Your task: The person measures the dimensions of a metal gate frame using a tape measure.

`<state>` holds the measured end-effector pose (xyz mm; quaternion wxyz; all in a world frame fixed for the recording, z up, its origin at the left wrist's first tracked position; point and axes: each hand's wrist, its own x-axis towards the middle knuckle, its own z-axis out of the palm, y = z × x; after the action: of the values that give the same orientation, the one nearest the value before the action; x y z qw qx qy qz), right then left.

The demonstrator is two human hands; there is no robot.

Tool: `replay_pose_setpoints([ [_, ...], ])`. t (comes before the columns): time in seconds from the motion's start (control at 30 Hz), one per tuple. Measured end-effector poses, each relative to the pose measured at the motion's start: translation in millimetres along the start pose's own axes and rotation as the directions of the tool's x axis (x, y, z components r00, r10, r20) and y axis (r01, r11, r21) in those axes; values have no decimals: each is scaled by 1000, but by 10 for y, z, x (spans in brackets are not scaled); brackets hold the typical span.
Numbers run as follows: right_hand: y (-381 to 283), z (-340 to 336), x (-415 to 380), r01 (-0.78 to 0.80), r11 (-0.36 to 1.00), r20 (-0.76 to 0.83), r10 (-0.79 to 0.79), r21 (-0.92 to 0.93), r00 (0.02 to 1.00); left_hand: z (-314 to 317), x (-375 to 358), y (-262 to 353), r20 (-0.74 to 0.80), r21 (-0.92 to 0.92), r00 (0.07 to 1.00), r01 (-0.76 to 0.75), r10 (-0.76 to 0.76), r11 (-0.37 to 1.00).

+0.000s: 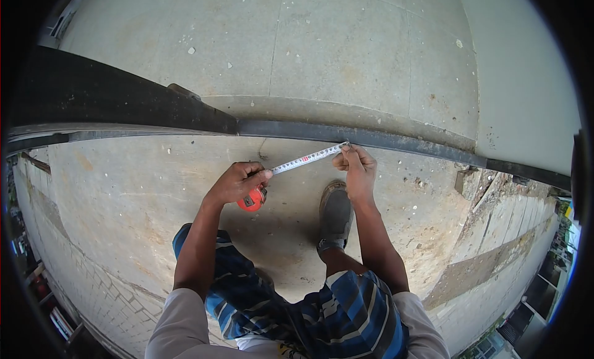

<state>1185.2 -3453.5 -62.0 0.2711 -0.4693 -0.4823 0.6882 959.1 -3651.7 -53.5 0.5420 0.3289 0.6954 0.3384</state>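
A red tape measure [252, 199] hangs at my left hand [240, 181], whose fingers are closed on it and on the start of the drawn-out blade. The white blade [306, 159] slants up to the right between my two hands. Its far end is pinched in the fingers of my right hand [357, 167], close beside the dark metal rail [390, 140]. What the palms cover is hidden.
A wide black metal piece [124, 96] reaches in from the left and meets the rail. Beyond the rail lies a concrete floor [340, 56]. My shoe [336, 213] stands below my right hand. Broken concrete [473, 186] and paving [117, 291] lie at the sides.
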Motion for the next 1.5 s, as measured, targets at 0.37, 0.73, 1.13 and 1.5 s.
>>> replay_pose_setpoints([
  [0.37,-64,-38,-22,45,990,50,-39,-130,998,95,-12,31,20,33,1000,4,-4,999],
  [0.73,-38,74,-73,88,990,70,-80,-107,994,-59,-118,29,-19,45,999,28,-27,999],
  [1.13,42,40,-6,24,992,13,-23,-125,1000,-462,-272,191,-307,438,949,72,74,896],
  [1.5,25,241,-36,-27,993,54,33,-118,998,-651,-340,63,-546,650,755,107,364,753],
])
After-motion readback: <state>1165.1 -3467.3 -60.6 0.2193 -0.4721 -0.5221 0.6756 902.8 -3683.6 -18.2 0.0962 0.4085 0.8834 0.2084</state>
